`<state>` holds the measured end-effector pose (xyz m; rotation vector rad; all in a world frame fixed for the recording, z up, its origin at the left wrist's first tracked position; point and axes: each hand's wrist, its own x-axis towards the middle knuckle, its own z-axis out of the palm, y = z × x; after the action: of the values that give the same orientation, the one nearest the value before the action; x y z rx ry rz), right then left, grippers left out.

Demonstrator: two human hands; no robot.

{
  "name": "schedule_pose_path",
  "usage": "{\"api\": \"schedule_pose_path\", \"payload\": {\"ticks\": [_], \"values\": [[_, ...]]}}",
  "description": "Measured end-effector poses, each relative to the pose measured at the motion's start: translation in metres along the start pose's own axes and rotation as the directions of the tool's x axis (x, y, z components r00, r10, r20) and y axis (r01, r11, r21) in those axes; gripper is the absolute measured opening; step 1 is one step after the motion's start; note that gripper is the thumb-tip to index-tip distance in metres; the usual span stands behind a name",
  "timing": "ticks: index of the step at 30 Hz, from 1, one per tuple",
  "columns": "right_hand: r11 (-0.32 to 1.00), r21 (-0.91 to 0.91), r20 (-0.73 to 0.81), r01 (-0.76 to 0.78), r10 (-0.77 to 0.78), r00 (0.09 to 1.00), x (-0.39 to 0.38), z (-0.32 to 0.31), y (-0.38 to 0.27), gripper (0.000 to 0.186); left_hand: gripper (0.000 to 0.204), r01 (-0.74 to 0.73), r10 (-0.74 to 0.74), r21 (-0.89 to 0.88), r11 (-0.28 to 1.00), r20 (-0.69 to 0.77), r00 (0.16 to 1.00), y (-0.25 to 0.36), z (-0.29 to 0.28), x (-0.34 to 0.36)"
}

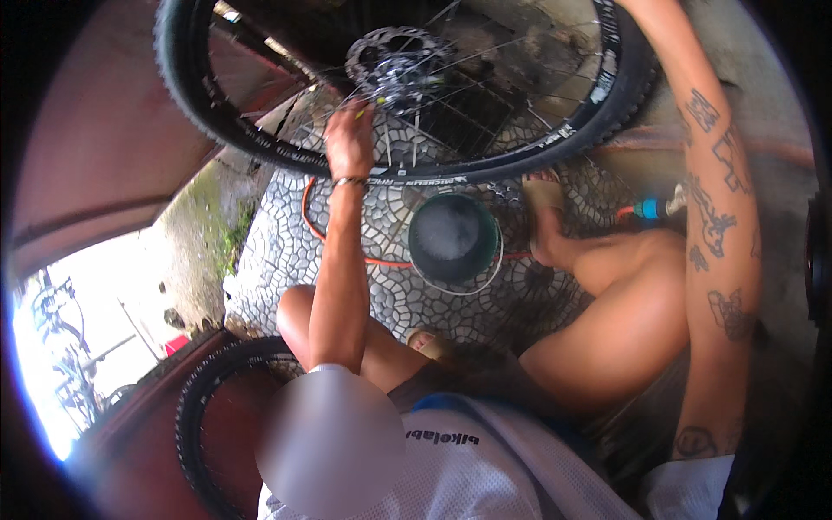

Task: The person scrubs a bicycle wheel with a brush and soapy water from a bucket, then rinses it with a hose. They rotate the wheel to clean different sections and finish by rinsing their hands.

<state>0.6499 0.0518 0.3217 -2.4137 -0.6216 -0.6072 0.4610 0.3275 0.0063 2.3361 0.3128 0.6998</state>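
A bicycle wheel (631, 91) with a black tyre, spokes and a cassette (390, 65) at its hub fills the upper view, held up above the paving. My left hand (349, 139) is at its spokes just below the cassette, fingers curled round something small with yellow-green showing; I cannot make out what it is. My right hand (626, 4) reaches up to the wheel's upper right and is mostly cut off by the top edge, its fingers hidden. Below the wheel stands a dark green bucket (451, 238) with a white handle, holding greyish liquid.
A second tyre (195, 403) leans behind my left leg. An orange hose (390, 262) crosses the pebble-patterned floor (264, 230) to a blue connector (645, 209) at the right wall. Rusty panels (87, 147) stand left; bicycles show in the bright opening beyond. My sandalled feet flank the bucket.
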Motion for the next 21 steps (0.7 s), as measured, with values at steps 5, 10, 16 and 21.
{"api": "schedule_pose_path", "payload": {"ticks": [5,10,16,21], "values": [[0.885,-0.423,-0.008,0.193,-0.217,0.976,0.0,0.002,-0.001,0.089,0.019,0.246,-0.249,0.12,0.962,0.011,0.969,0.003,-0.006,-0.004],[0.98,0.018,-0.049,0.197,-0.196,0.979,-0.009,0.0,-0.012,0.088,0.019,0.002,-0.001,0.008,1.0,-0.058,0.998,-0.001,-0.002,-0.01],[0.978,-0.09,-0.048,0.186,-0.191,0.98,0.001,0.002,-0.002,0.085,0.02,0.193,-0.184,0.058,0.98,-0.126,0.975,-0.023,-0.001,-0.009],[0.988,-0.043,0.101,0.147,-0.142,0.985,0.014,0.001,0.018,0.084,0.025,0.564,-0.556,0.158,0.811,-0.091,0.826,0.036,-0.059,-0.048]]}}
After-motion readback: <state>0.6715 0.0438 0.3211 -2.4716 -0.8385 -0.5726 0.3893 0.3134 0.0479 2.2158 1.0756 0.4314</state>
